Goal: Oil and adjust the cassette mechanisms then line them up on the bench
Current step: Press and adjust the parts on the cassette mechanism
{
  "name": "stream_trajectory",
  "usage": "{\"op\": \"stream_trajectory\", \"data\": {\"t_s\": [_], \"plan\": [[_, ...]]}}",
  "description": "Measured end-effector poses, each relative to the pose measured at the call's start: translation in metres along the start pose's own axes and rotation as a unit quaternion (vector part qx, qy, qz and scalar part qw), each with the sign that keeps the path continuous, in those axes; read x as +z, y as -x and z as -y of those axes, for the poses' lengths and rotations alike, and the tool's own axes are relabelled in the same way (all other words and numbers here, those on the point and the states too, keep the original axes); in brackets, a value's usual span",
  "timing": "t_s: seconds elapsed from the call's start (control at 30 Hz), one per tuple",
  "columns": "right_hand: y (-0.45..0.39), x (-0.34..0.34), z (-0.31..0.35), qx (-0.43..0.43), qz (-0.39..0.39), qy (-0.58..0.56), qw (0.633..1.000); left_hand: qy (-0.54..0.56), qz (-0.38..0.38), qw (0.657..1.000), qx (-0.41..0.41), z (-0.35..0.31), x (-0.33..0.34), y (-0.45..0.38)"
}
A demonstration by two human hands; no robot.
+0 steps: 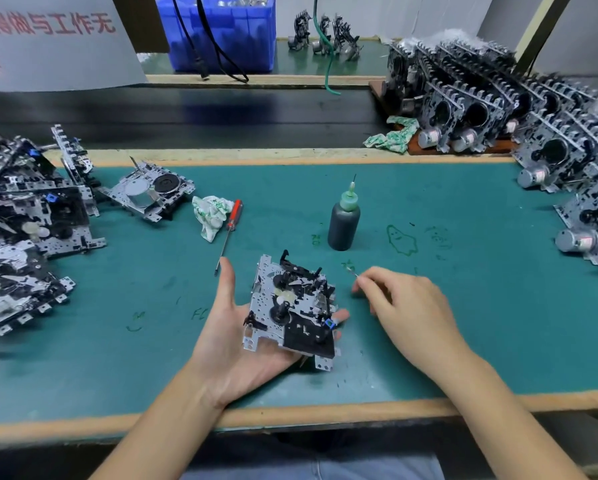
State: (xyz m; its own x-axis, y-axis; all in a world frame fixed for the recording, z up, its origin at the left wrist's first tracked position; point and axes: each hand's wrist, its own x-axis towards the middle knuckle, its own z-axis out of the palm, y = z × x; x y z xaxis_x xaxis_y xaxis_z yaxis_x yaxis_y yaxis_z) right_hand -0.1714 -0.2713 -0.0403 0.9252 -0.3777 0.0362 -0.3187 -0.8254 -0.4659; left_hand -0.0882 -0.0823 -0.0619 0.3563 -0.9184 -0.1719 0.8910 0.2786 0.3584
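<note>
Palm up, the left hand (236, 336) lies nearest me over the green worktop (429, 358), fingers spread flat under a cassette mechanism (292, 308) so that its spindles and levers face the person; carried this way, nothing covers the parts that need attention. Just to its right the right hand (406, 308) pinches a thin metal pin or needle (352, 270) between thumb and fingertips, tip pointing away, clear of the mechanism. I would guess it serves to carry a drop of oil or nudge a lever, though I cannot tell which.

Farther out, the dark oil bottle (343, 221) stands upright with its needle nozzle up, near the right hand, probably kept there for quick dipping. Left of it a red-handled screwdriver (231, 226) lies beside a crumpled rag (210, 214), handy for adjusting and wiping.

At the left edge mechanisms sit in a loose pile (23, 237), with one more (148, 192) lying apart beside it; these look like the ones waiting. Far right, others stand in close rows (498, 109), which I take for the finished line-up. A blue bin (221, 32) sits at the back.
</note>
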Motion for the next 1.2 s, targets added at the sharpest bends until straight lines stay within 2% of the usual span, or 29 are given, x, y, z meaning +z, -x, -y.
{"op": "stream_trajectory", "data": {"t_s": [0.07,0.13,0.2,0.3,0.43,0.5,0.53,0.57,0.6,0.67,0.7,0.73,0.77,0.83,0.93,1.0,1.1,1.2], "plan": [[-0.001,-0.003,-0.005,-0.078,-0.018,0.121,0.989,-0.046,0.002,0.999,-0.027,-0.002,-0.002,0.000],[-0.004,-0.004,-0.012,-0.158,0.050,0.137,0.977,-0.109,-0.029,0.992,-0.060,-0.007,-0.003,0.002],[-0.004,-0.007,-0.014,-0.229,0.071,0.134,0.962,-0.178,-0.073,0.976,-0.104,-0.018,0.001,0.000],[-0.001,-0.004,-0.016,-0.315,-0.008,0.148,0.938,-0.297,-0.146,0.932,-0.148,-0.041,0.009,-0.006],[0.008,0.003,-0.018,-0.315,-0.065,0.138,0.937,-0.310,-0.161,0.931,-0.109,-0.058,0.009,-0.004],[0.014,0.007,-0.020,-0.290,-0.081,0.115,0.947,-0.330,-0.205,0.920,-0.060,-0.059,0.007,0.001],[0.016,0.010,-0.021,-0.280,-0.091,0.107,0.950,-0.388,-0.257,0.885,-0.005,-0.057,0.006,0.006],[0.018,0.012,-0.021,-0.273,-0.100,0.101,0.951,-0.473,-0.318,0.820,0.052,-0.053,0.005,0.012],[0.019,0.013,-0.020,-0.267,-0.104,0.096,0.953,-0.573,-0.357,0.731,0.094,-0.046,0.005,0.020],[0.017,0.015,-0.018,-0.259,-0.115,0.092,0.955,-0.755,-0.347,0.546,0.109,-0.029,0.006,0.034],[0.016,0.016,-0.016,-0.255,-0.121,0.094,0.955,-0.817,-0.325,0.464,0.104,-0.019,0.006,0.038],[0.016,0.016,-0.014,-0.252,-0.127,0.096,0.955,-0.855,-0.309,0.402,0.108,-0.011,0.005,0.040],[0.015,0.017,-0.013,-0.250,-0.136,0.098,0.954,-0.875,-0.299,0.362,0.119,-0.006,0.004,0.039],[0.015,0.019,-0.013,-0.249,-0.151,0.102,0.951,-0.887,-0.289,0.315,0.175,-0.001,0.002,0.032],[0.016,0.021,-0.015,-0.245,-0.152,0.106,0.952,-0.872,-0.289,0.305,0.251,0.003,-0.001,0.025],[0.017,0.020,-0.018,-0.246,-0.135,0.092,0.955,-0.868,-0.299,0.301,0.259,0.008,-0.004,0.022],[0.017,0.019,-0.021,-0.255,-0.109,0.065,0.958,-0.859,-0.317,0.312,0.253,0.009,-0.006,0.019],[0.017,0.022,-0.020,-0.259,-0.145,0.088,0.951,-0.863,-0.285,0.325,0.262,0.004,-0.008,0.020]]}}
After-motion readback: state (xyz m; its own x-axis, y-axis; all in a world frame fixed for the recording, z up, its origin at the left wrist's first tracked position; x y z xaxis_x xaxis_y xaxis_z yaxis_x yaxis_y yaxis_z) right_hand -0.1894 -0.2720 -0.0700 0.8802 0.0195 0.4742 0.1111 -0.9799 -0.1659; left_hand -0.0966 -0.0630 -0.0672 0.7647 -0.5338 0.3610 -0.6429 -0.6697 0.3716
